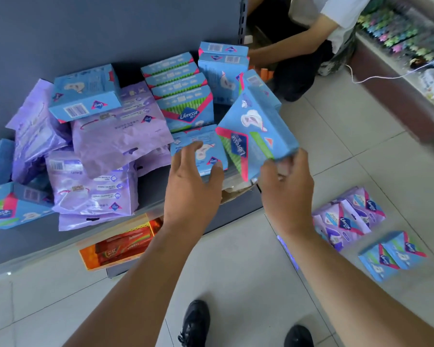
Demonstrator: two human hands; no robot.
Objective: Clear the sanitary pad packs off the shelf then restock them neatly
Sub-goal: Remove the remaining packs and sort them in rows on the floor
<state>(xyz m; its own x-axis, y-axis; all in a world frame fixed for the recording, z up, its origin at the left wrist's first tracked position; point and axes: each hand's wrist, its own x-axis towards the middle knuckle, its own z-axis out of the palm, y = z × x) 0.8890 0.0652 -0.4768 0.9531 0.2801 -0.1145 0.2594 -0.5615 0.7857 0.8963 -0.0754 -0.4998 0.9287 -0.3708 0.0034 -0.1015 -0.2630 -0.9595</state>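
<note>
Shelf (145, 189) fills the left and centre of the frame, dark grey against a blue-grey back panel, and carries most of the sanitary pad packs in a loose heap. Purple packs (115, 126) lie overlapping in the left half, crumpled and flat, with a blue box (84, 92) resting tilted on top of them in the upper left. More blue packs (3, 209) sit at the far left edge. A row of blue-and-green packs (183, 96) stands upright in the upper centre, a taller blue stack (222, 68) just beside it on the right. On the pale tiled floor (236, 271) at lower right lie a cluster of purple packs (348, 219) and, below it, a few blue ones (391, 256) — well apart from the shelf. An orange carton (118, 244) of red sachets pokes out under the shelf's front edge. Another person's arm (293, 47) reaches in at the upper right. The right hand (286, 189) grips a tilted blue pack (256, 131) at its lower corner, fingers curled round it. The left hand (191, 186) rests on a flat blue pack (198, 149) at the shelf front — fingers spread, touching its face. Two black shoes (194, 324) show at the bottom.
</note>
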